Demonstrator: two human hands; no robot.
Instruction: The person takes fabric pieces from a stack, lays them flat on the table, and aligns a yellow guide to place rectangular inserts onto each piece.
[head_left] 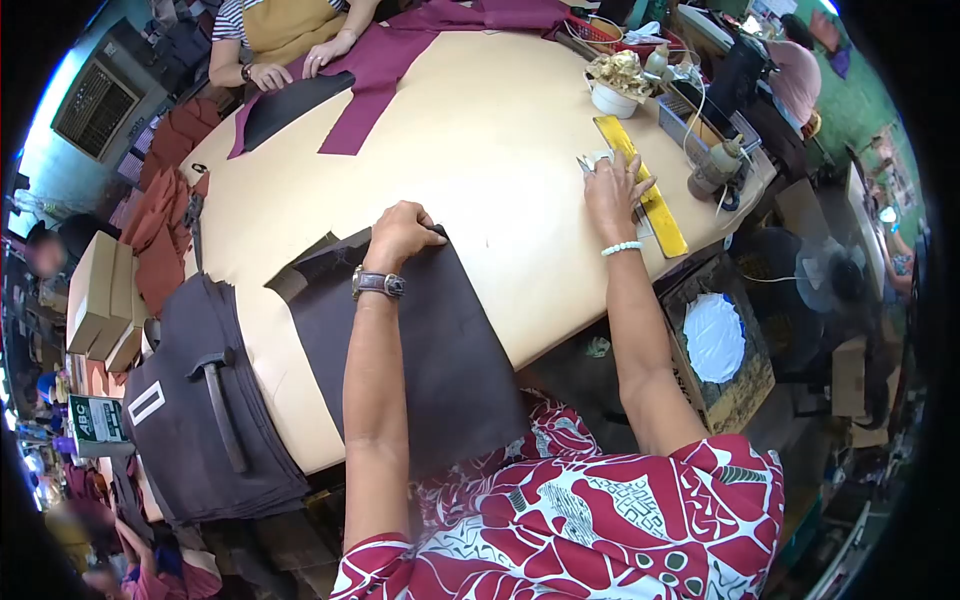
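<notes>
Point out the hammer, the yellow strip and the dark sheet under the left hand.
Hammer (pixel 224 412): head view, on its handle.
Yellow strip (pixel 662 214): head view, on its lower half.
Dark sheet (pixel 450 350): head view, on its flat middle area.

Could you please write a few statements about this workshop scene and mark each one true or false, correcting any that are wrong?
1. The left hand is at the far edge of a large dark brown flat sheet. True.
2. The dark long-handled hammer lies on the yellow strip. False: it lies on the stack of dark flat sheets.
3. The right hand is next to the long flat yellow strip. True.
4. The white beaded bracelet is on the left wrist. False: it is on the right wrist; the left wears a brown-strapped wristwatch.
5. The person opposite wears a green apron. False: the apron is mustard yellow.
</notes>
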